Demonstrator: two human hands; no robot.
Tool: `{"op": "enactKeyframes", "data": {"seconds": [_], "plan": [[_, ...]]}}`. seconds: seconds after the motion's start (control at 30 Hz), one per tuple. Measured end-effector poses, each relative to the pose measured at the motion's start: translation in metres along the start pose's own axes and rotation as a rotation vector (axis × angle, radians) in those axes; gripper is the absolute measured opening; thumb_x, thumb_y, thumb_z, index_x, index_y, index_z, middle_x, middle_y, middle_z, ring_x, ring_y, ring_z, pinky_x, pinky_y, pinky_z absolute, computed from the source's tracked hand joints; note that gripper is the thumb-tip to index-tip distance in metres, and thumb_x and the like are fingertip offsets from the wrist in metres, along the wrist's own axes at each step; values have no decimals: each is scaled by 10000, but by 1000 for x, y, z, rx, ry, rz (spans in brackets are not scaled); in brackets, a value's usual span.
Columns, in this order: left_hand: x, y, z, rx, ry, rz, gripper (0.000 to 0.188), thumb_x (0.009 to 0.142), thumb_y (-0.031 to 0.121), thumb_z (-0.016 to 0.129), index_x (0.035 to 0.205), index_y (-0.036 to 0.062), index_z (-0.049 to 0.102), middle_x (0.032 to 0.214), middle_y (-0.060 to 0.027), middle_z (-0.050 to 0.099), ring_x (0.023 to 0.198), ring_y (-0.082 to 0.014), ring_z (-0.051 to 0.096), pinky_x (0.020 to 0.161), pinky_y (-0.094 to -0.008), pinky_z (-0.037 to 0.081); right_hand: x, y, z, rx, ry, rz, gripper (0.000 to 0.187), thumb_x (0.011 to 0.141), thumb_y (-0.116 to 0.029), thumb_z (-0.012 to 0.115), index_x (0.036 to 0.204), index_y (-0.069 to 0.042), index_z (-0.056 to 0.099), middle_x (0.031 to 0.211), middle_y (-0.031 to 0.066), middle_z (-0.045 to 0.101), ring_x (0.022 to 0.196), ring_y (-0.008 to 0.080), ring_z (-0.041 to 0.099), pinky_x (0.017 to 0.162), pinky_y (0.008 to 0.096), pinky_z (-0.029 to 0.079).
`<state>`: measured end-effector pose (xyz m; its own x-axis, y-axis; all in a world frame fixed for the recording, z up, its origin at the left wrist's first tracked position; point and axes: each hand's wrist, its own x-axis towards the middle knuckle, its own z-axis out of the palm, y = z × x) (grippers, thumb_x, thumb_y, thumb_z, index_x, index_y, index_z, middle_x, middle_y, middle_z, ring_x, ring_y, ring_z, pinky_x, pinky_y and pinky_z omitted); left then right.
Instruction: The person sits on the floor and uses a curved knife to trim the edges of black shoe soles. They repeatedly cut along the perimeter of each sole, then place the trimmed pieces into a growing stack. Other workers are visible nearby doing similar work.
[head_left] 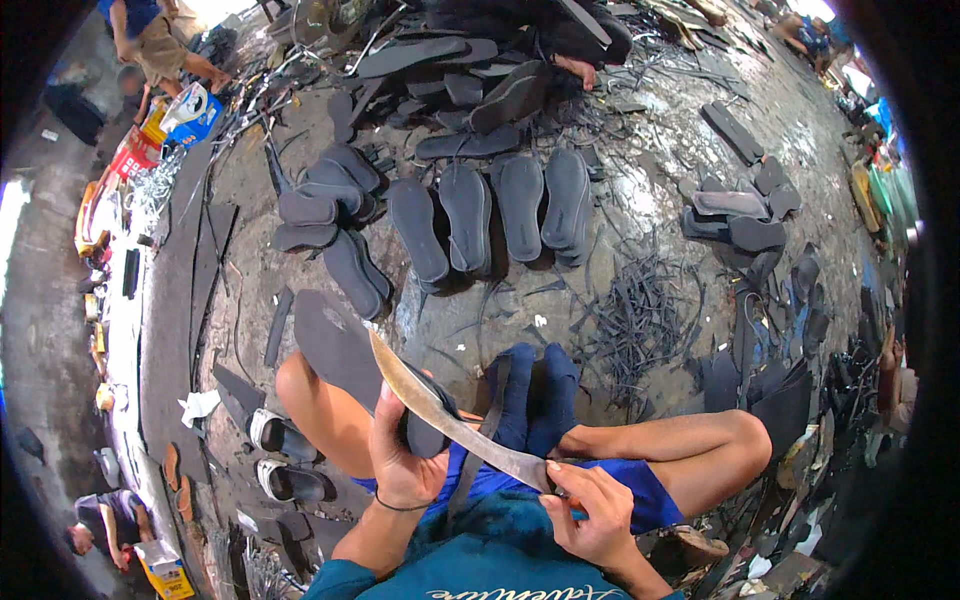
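Note:
My left hand (402,462) is closed round a black shoe sole (335,345), which tilts up over my left knee. In my right hand (592,508) is the handle end of a long curved knife (455,425). Its blade runs up to the left, across and in front of the sole, with the tip near the sole's right edge. Whether the blade touches the sole I cannot tell. The lower part of the sole is partly hidden by the blade and my left fingers. A dark strip (470,460) hangs down beside my left hand.
Rows of black soles (465,215) lie ahead, with a heap of soles (480,90) behind them. Thin black offcuts (650,320) are piled to the right. Sandals (290,480) stand by my left knee. Another person's hand (577,72) shows at the far heap.

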<state>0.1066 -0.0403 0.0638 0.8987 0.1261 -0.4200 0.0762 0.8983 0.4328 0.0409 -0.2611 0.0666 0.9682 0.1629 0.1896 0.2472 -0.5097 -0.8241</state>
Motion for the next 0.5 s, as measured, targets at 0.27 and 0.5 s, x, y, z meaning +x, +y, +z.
{"op": "enactKeyframes", "data": {"seconds": [0.27,0.5], "plan": [[-15,-11,-48,144,20,35,401,1018,365,562,1238,32,596,1033,-140,712,957,-231,729,756,-397,660,3,-12,-13,-29,-104,12,321,825,-153,825,1096,-19,718,980,119,751,675,223,691,589,304,535],[-33,-16,-59,484,100,130,408,992,370,629,1205,32,549,936,-113,667,817,-204,676,727,-323,585,18,-22,-3,71,-250,154,294,858,-169,806,1099,-24,720,850,103,731,632,198,680,566,305,538]]}}
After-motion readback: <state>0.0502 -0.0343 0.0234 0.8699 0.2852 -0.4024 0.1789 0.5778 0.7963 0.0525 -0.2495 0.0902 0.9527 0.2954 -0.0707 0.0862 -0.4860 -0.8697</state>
